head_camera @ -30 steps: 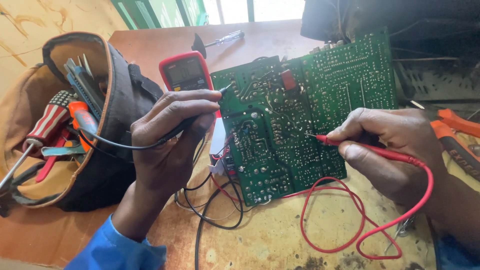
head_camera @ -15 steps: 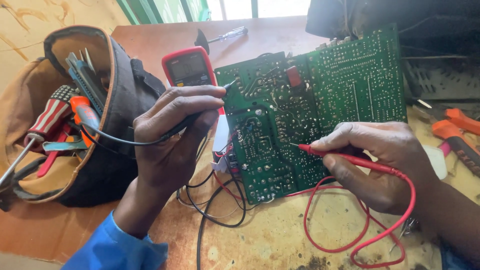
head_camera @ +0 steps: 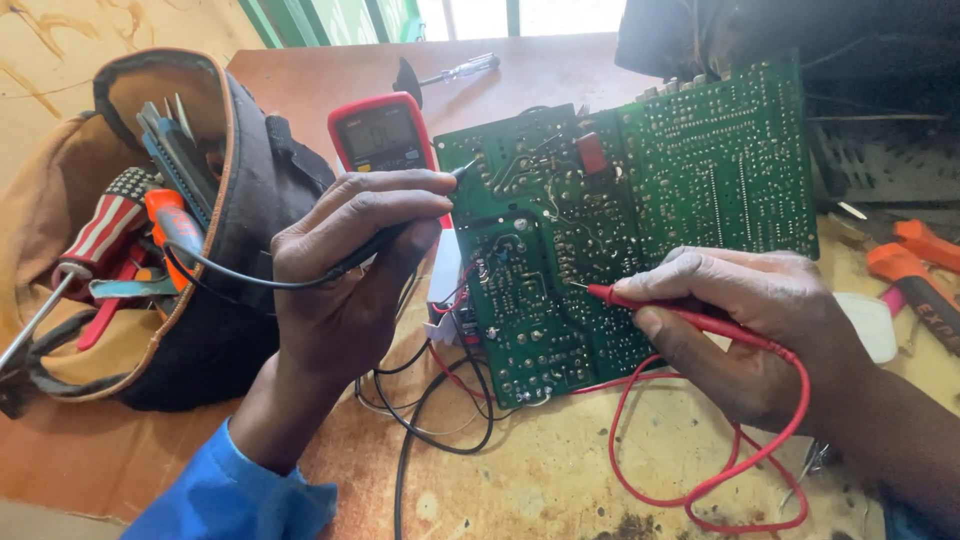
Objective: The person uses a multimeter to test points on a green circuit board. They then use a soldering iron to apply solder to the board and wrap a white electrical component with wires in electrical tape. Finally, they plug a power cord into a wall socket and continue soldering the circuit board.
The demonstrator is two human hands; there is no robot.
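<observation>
A large green circuit board point(head_camera: 640, 200) lies solder side up on the worn workbench. My left hand point(head_camera: 350, 270) grips a black test probe point(head_camera: 400, 235) whose tip touches the board's upper left edge. My right hand point(head_camera: 750, 320) pinches a red test probe point(head_camera: 625, 297), its tip resting on the solder joints near the board's middle. A red lead point(head_camera: 740, 470) loops from that probe across the bench. Behind my left hand stands a red-cased multimeter point(head_camera: 380, 135), its screen facing me.
An open tool bag point(head_camera: 210, 260) with screwdrivers and pliers sits at the left. A screwdriver point(head_camera: 450, 72) lies at the back. Orange-handled tools point(head_camera: 915, 265) and a white object point(head_camera: 870, 325) are at the right. Black wires point(head_camera: 440, 410) curl under the board.
My right hand has slid the red probe leftward across the board. The left hand and black probe stay at the board's upper left edge.
</observation>
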